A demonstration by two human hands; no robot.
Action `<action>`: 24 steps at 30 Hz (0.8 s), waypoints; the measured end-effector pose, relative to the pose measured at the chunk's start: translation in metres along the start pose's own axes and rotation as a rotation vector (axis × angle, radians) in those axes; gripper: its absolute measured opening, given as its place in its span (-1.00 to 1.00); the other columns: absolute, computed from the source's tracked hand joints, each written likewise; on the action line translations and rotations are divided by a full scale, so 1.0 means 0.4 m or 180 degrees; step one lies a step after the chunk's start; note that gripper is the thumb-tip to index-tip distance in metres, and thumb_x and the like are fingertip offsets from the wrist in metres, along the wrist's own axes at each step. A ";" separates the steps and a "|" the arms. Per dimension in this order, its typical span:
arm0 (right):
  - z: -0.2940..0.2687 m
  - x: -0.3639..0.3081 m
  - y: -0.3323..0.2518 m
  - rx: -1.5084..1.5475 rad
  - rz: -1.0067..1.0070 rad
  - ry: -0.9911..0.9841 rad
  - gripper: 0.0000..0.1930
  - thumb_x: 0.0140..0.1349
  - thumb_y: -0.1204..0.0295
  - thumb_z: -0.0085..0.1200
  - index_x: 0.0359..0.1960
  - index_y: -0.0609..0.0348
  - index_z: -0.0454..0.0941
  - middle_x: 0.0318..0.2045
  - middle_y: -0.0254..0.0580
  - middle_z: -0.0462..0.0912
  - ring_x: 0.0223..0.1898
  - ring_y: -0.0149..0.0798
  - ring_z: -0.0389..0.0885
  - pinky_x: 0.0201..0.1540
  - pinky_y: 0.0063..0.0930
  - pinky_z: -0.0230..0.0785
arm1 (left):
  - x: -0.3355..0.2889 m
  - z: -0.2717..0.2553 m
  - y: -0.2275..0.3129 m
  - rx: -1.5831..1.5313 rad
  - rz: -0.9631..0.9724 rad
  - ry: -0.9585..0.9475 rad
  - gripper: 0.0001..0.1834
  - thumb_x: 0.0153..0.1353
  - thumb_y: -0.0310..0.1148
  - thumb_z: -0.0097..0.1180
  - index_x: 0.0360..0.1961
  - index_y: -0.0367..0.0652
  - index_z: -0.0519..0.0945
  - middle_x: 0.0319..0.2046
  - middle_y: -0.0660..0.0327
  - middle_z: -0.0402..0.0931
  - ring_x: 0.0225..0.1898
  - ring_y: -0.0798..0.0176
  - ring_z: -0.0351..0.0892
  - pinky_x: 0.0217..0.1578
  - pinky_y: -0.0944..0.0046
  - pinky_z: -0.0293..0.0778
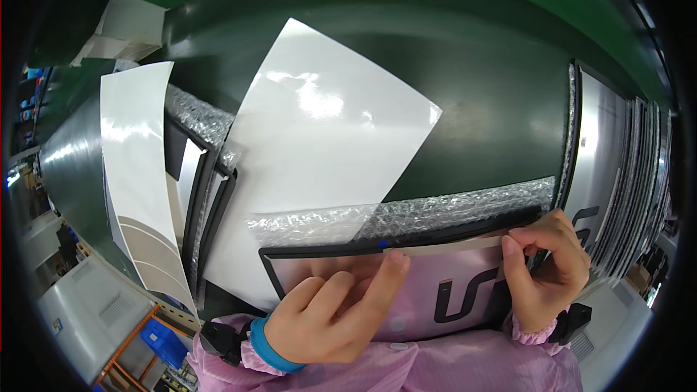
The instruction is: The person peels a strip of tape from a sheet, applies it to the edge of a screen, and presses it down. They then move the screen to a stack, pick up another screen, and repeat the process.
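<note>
A shiny black-framed panel (417, 301) with a dark curved marking lies close against my body, mirroring the pink sleeves. Along its far edge runs a thin pale strip (454, 246). The index fingertip of my left hand (330, 319) presses at the strip's left end; that finger is stretched out while the others are bent, gripping nothing. My right hand (548, 265) pinches the strip's right end between thumb and index finger near the panel's far right corner. A small blue spot (384, 245) shows on the frame just beyond my left fingertip.
Bubble wrap (465, 207) lies beyond the panel, partly under a large glossy white sheet (327, 138). To the left are a sheet with curved beige pieces (149, 250) and black-framed parts (214, 207). Many panels stand stacked (639, 181) at right. A box (131, 25) sits far left.
</note>
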State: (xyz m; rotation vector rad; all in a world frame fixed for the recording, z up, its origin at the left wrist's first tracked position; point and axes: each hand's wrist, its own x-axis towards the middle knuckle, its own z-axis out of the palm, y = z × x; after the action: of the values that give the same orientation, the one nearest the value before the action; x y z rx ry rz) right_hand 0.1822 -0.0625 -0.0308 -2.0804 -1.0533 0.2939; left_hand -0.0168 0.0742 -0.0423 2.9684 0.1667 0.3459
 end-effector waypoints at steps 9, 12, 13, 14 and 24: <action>-0.004 0.009 0.013 -0.0041 -0.0054 -0.0039 -0.80 -0.19 0.73 0.28 -0.49 0.23 0.62 -0.60 -0.31 0.61 -0.61 -0.36 0.45 -0.50 -0.54 0.24 | 0.024 -0.006 0.014 -0.0083 -0.0162 -0.0130 -0.53 -0.09 -0.72 0.21 -0.08 -0.15 0.69 -0.06 0.27 0.55 -0.50 0.42 0.33 -0.51 0.50 0.38; -0.005 0.011 0.013 -0.0082 -0.0040 -0.0089 -0.81 -0.18 0.72 0.28 -0.48 0.23 0.62 -0.59 -0.31 0.61 -0.61 -0.36 0.45 -0.49 -0.54 0.26 | 0.015 0.011 0.017 0.0050 -0.0195 -0.0085 -0.51 -0.03 -0.68 0.12 -0.03 -0.08 0.67 -0.02 0.32 0.51 -0.51 0.43 0.30 -0.54 0.51 0.31; -0.006 0.012 0.014 -0.0101 -0.0037 -0.0083 -0.81 -0.18 0.72 0.28 -0.48 0.23 0.62 -0.59 -0.31 0.61 -0.61 -0.36 0.45 -0.49 -0.54 0.26 | 0.011 0.017 0.017 0.0197 -0.0205 -0.0047 -0.51 0.02 -0.64 0.04 -0.01 -0.01 0.67 0.03 0.38 0.48 -0.52 0.44 0.26 -0.58 0.53 0.21; -0.006 0.013 0.014 -0.0093 -0.0061 -0.0108 -0.81 -0.18 0.71 0.29 -0.48 0.23 0.63 -0.59 -0.31 0.62 -0.60 -0.36 0.46 -0.49 -0.54 0.26 | 0.010 0.018 0.017 0.0189 -0.0205 -0.0039 -0.51 0.02 -0.64 0.04 -0.01 -0.01 0.67 0.03 0.38 0.48 -0.52 0.44 0.26 -0.58 0.53 0.21; -0.003 0.015 0.010 -0.0116 -0.0109 -0.0088 -0.82 -0.17 0.71 0.28 -0.47 0.25 0.64 -0.57 -0.29 0.63 -0.60 -0.36 0.45 -0.51 -0.55 0.27 | 0.023 -0.002 0.017 0.0120 -0.0206 -0.0260 -0.47 -0.10 -0.78 0.19 -0.05 -0.12 0.67 -0.06 0.28 0.49 -0.49 0.40 0.35 -0.52 0.47 0.41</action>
State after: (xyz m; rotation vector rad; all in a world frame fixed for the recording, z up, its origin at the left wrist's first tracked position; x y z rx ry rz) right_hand 0.1889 -0.0601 -0.0319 -2.0941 -1.1172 0.2892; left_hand -0.0074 0.0690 -0.0385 2.9997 0.2617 0.2157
